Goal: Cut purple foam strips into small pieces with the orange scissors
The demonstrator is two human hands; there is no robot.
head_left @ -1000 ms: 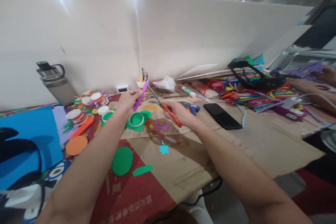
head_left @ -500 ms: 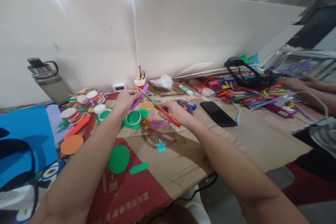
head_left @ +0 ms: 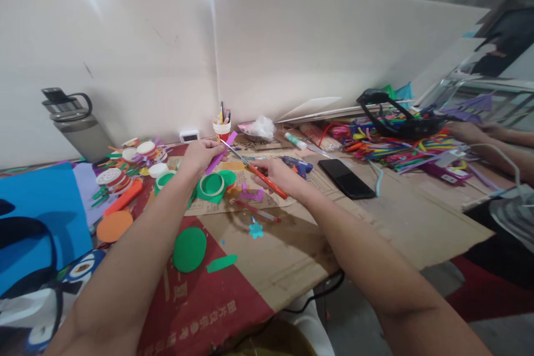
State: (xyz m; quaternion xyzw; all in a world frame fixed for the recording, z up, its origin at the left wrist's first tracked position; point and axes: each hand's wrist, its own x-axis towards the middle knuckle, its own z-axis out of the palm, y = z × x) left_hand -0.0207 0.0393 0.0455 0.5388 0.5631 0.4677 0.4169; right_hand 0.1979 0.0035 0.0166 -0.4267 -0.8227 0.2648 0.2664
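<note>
My left hand (head_left: 203,154) pinches a narrow purple paper strip (head_left: 216,162) above the cardboard. My right hand (head_left: 275,173) grips a pair of scissors (head_left: 271,182) with orange-red handles; the blades point up and left, their tip by the strip. Whether the blades touch the paper I cannot tell. Below my hands lie green paper with a ring-shaped piece (head_left: 212,184) on it, purple paper scraps (head_left: 252,194), a red-tipped pen (head_left: 261,211) and a blue star-like cutout (head_left: 256,229). A green paper circle (head_left: 190,249) and a green strip (head_left: 222,263) are nearer to me.
A grey bottle (head_left: 77,125) and several decorated cups (head_left: 112,181) stand left. A pen cup (head_left: 221,128) is behind my hands. Right are a glue gun (head_left: 298,166), a phone (head_left: 346,179), colourful craft sticks (head_left: 379,147) and another person's hand (head_left: 463,132).
Hands, strip and scissors keep nearly the same places. The view has shifted very slightly.
</note>
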